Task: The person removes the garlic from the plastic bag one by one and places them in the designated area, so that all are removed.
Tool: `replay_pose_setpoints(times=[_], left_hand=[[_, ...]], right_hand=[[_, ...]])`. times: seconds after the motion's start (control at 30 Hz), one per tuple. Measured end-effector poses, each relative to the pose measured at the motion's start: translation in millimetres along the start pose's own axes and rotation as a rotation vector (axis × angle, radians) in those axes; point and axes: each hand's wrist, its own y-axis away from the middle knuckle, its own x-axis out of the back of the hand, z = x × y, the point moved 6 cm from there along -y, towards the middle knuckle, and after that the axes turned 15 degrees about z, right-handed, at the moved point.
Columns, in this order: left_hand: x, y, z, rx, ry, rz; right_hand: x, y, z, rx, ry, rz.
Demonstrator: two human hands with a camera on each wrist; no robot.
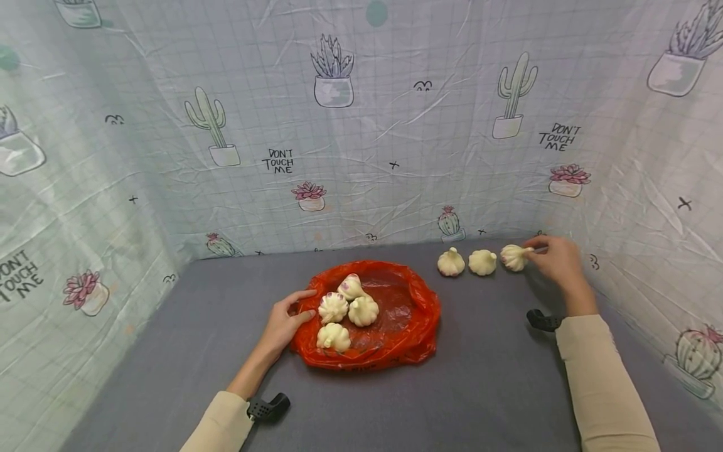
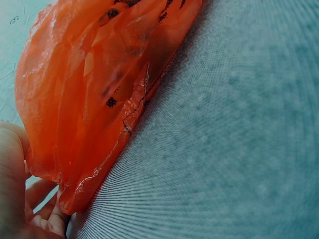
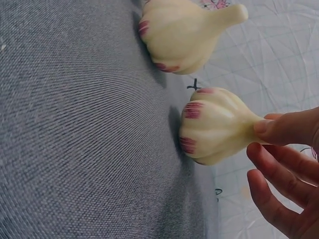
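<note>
Grey table (image 1: 486,389), bearing an open red bag (image 1: 426,314) near centre. Gripping bag's left rim with left hand (image 1: 284,320). At far right, pinching a garlic bulb (image 1: 513,258) by its stem (image 3: 247,131) with right hand (image 1: 558,265), the nearer of the two. Held bulb: just right of two loose bulbs (image 1: 482,262), far and right of bag; long axis roughly left-right, stem pointing right. Base-to-table contact uncertain. Inside bag, toward its left: four bulbs (image 1: 363,311).

Cactus-print sheeting (image 1: 395,129) walls a grey tabletop (image 1: 480,383) on three sides, like a makeshift booth.
</note>
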Motion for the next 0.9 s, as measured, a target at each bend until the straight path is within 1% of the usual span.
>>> replay_pose_setpoints(times=[0.23, 0.5, 0.63, 0.9], left_hand=[[-0.9, -0.4, -0.8, 0.010, 0.012, -0.001], [-0.5, -0.8, -0.7, 0.003, 0.000, -0.001], [0.1, -1.2, 0.4, -0.011, -0.010, 0.000], [0.9, -1.5, 1.0, -0.005, -0.001, 0.007]], right_hand=[[-1.0, 0.0, 1.1, 0.017, 0.005, 0.006], [0.6, -1.0, 0.5, 0.001, 0.013, -0.049], [1.2, -1.1, -1.0, 0.008, 0.017, -0.042], [-1.0, -1.0, 0.6, -0.004, -0.007, -0.047]])
